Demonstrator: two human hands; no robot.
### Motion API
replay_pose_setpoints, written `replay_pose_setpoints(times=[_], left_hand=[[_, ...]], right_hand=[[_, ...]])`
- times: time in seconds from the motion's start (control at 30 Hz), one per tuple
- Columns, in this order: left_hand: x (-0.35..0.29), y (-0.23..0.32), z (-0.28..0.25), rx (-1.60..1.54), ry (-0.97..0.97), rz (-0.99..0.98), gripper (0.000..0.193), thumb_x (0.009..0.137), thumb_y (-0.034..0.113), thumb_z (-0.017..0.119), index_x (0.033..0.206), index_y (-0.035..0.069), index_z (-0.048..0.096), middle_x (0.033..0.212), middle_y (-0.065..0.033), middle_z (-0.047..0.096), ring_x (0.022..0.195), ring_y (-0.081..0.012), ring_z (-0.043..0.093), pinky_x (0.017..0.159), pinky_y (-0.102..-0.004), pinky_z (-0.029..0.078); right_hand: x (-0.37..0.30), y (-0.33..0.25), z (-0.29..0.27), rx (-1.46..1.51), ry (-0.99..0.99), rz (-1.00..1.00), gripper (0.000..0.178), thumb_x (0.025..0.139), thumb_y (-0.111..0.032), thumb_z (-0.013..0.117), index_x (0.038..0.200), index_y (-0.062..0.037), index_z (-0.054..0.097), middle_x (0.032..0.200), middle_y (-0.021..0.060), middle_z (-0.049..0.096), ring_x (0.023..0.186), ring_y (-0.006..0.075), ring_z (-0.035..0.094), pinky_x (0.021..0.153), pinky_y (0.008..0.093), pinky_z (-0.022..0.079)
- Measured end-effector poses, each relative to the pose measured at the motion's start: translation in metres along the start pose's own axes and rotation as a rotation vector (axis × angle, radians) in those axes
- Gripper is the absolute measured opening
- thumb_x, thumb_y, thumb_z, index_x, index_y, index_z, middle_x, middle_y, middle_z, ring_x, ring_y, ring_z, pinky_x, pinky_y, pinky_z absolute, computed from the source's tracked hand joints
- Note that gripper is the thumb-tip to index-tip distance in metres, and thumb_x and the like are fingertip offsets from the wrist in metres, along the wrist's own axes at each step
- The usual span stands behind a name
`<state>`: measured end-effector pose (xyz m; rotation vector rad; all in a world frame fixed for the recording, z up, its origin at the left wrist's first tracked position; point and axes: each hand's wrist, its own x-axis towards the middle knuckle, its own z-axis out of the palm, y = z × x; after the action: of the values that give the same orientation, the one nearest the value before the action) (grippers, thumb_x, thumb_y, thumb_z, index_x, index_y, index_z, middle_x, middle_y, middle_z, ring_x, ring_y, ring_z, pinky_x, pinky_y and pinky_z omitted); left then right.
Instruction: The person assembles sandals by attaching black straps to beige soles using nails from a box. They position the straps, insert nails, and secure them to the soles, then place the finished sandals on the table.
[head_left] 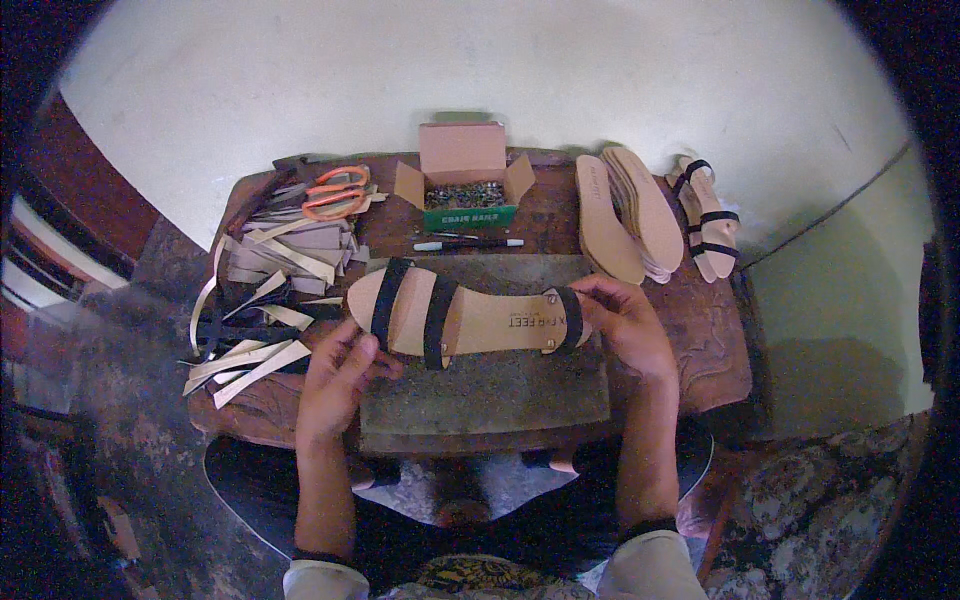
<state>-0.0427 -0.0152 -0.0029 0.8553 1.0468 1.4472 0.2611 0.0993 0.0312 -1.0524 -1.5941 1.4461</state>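
Observation:
A tan sandal sole with three black straps lies sideways between my hands, above a dark grey slab. Its toe points left; two straps cross the front part and one crosses near the heel. Small metal nail heads show at some strap ends. My left hand grips the toe end, thumb at the near edge and fingers partly hidden under it. At the heel, my right hand has the rounded end pinched between thumb and fingers. Just beyond the slab lies a black-and-white pen.
An open green box of small nails stands at the table's back. Orange-handled scissors rest on cut strips at left, with more black and cream strips nearer. Stacked tan soles and strapped sandals sit at right.

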Motion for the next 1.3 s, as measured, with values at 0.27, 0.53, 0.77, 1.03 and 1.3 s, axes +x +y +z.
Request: replay_pose_setpoints(times=[0.27,0.53,0.77,1.03,1.3], left_hand=[[0.003,0.006,0.022,0.114,0.191,-0.111,0.013,0.09,0.014,0.061,0.098,0.003,0.061,0.083,-0.0024,0.064,0.071,-0.0133,0.062,0.064,-0.0273,0.05],[-0.011,-0.013,0.058,-0.049,0.004,-0.351,0.017,0.087,0.012,0.062,0.102,0.003,0.064,0.089,-0.0058,0.067,0.071,-0.0138,0.062,0.065,-0.0262,0.05],[-0.03,-0.034,0.114,-0.08,-0.2,-0.405,0.014,0.088,0.011,0.062,0.098,0.002,0.066,0.088,-0.0058,0.068,0.075,-0.0146,0.063,0.068,-0.0277,0.052],[-0.027,-0.056,0.223,-0.331,-0.189,-0.405,0.021,0.092,0.021,0.061,0.1,0.002,0.064,0.095,-0.0087,0.068,0.071,-0.0133,0.061,0.068,-0.0292,0.053],[-0.024,-0.08,0.274,-0.072,-0.298,-0.48,0.031,0.093,0.03,0.06,0.107,0.002,0.063,0.096,-0.0056,0.068,0.073,-0.0109,0.059,0.067,-0.0255,0.05]], right_hand=[[-0.012,-0.01,-0.033,-0.054,0.049,0.075,0.016,0.086,-0.012,0.065,0.098,-0.0015,0.066,0.09,0.0016,0.066,0.084,0.0091,0.058,0.076,0.0249,0.046],[-0.052,-0.031,-0.084,-0.017,0.06,0.132,0.018,0.081,-0.013,0.069,0.095,-0.003,0.066,0.089,0.003,0.067,0.084,0.0109,0.06,0.077,0.0257,0.047],[-0.079,-0.03,-0.117,0.405,0.387,0.023,0.038,0.096,-0.037,0.051,0.111,-0.0027,0.058,0.102,0.0057,0.064,0.087,0.0143,0.06,0.073,0.0282,0.047],[-0.108,-0.005,-0.097,0.411,0.367,0.08,0.037,0.09,-0.023,0.055,0.121,-0.0035,0.053,0.105,0.0067,0.063,0.088,0.0155,0.058,0.076,0.0287,0.046],[-0.136,-0.006,-0.105,0.311,0.497,0.066,0.031,0.085,-0.018,0.066,0.113,-0.0037,0.061,0.093,0.0024,0.064,0.081,0.0133,0.059,0.072,0.0245,0.047]])
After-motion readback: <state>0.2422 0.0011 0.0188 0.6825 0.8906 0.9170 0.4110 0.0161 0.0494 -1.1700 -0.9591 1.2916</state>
